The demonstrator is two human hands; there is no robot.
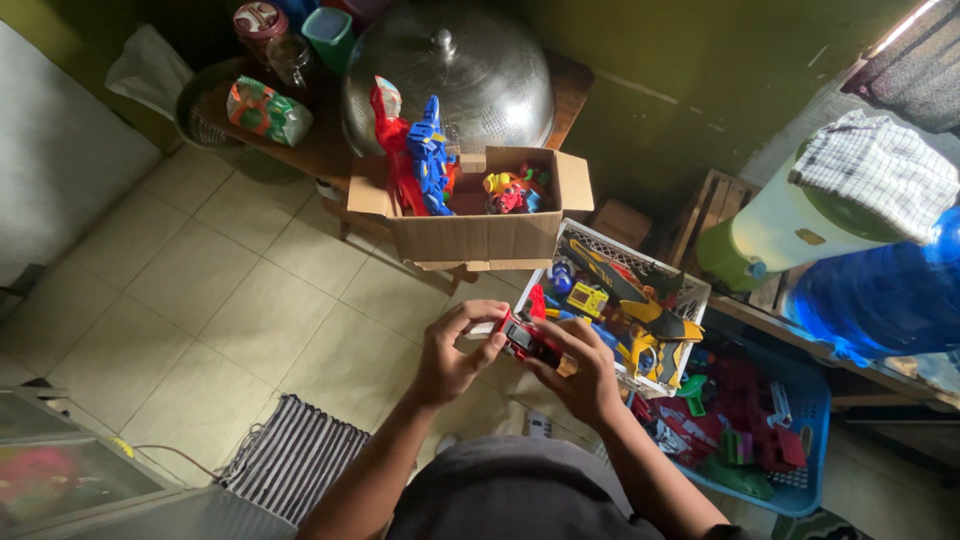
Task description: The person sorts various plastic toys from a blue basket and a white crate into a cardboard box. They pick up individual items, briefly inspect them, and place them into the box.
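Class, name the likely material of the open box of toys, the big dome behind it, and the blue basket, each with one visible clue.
Open box: corrugated cardboard, matte brown, folded flaps.
Dome: metal, probably steel; shiny grey, perforated, with a knob.
Blue basket: plastic, seemingly; uniform colour, moulded lattice wall.

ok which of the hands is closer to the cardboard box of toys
Left. The left hand sits just below the cardboard box, holding the red toy car; the right hand grips the car farther down, beside the white basket.
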